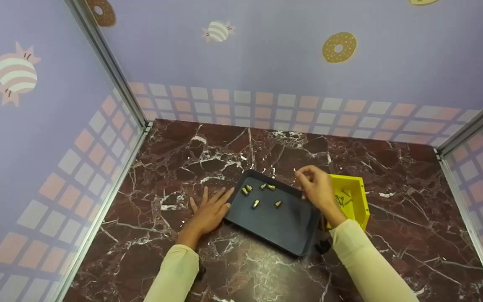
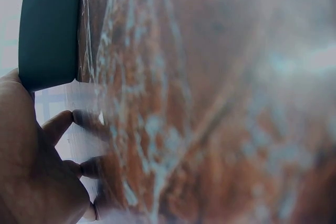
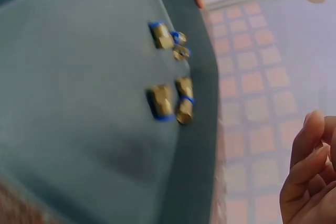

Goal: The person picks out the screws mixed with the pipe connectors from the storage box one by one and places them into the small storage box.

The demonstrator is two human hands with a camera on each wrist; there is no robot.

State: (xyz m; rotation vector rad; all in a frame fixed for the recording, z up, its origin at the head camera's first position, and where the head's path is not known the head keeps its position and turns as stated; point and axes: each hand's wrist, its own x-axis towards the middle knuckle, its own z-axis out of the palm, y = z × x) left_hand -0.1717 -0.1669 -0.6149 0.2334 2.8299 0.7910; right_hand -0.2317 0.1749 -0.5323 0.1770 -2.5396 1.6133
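A dark grey tray (image 1: 273,224) lies at an angle on the marble surface. Several small brass fittings with blue bands are scattered in its far half, one fitting (image 1: 255,204) near the middle. Fingers spread, the left hand (image 1: 210,212) rests at the tray's left edge, its thumb touching the rim. Above the tray's right rim hovers the right hand (image 1: 318,186), thumb and index finger brought together. Whether something small sits between those fingertips cannot be made out, even in the right wrist view, where the curled fingers (image 3: 304,177) show beside the tray.
A yellow bin (image 1: 363,205) holding small metal screw-like pieces (image 1: 342,199) stands right of the tray, partly behind the right hand and forearm. Patterned panels (image 1: 245,63) close off the back and both sides of the marble surface (image 1: 174,167).
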